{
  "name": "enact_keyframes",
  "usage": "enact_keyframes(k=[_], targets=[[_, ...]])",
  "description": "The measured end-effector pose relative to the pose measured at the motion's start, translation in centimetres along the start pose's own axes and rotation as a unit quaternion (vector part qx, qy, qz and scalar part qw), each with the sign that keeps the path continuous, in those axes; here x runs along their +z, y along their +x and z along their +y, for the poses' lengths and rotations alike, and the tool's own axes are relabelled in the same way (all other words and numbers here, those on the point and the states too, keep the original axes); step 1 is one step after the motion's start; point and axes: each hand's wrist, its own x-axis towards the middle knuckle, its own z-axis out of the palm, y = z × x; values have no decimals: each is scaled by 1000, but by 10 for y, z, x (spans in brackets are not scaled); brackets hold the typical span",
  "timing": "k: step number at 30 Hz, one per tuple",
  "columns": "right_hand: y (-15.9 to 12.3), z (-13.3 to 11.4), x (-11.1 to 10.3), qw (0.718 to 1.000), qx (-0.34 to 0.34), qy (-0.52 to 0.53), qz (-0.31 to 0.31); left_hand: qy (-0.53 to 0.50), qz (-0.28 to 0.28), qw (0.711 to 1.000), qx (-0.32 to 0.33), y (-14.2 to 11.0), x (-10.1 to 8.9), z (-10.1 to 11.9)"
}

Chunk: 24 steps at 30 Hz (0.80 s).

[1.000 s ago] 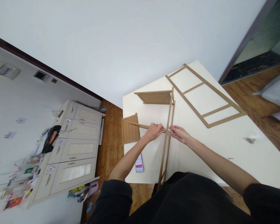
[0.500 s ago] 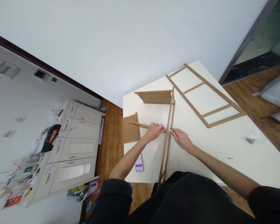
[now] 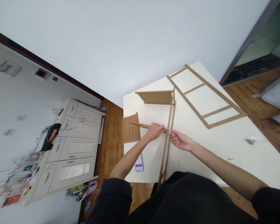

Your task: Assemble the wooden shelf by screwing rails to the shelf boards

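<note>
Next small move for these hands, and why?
Probably a slight twist by the right hand: it pinches a small pale item, too tiny to identify, at the long wooden rail, while the left hand grips the wooden piece that seems to meet that rail.

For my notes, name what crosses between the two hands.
In the head view, a long wooden rail crosses between the left hand and the right hand.
</note>
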Motion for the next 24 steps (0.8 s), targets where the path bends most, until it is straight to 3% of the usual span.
enact_keyframes(k=[4,8,15,18,22,24], targets=[[1,-1,4,997,-29,-4,67,3,0,1000,2,0,1,0],[-1,1,7,972,-160,-79,153,3,0,1000,9,0,-2,1],[-14,3,2,913,-254,-300,110,-8,-1,1000,6,0,-4,1],[-21,0,-4,839,-293,-450,86,-16,-4,1000,3,0,-3,1],[-24,-8,-12,675,-364,-636,87,-20,-1,1000,6,0,-3,1],[-23,-12,-13,608,-385,-689,84,-19,-1,1000,7,0,-4,2]])
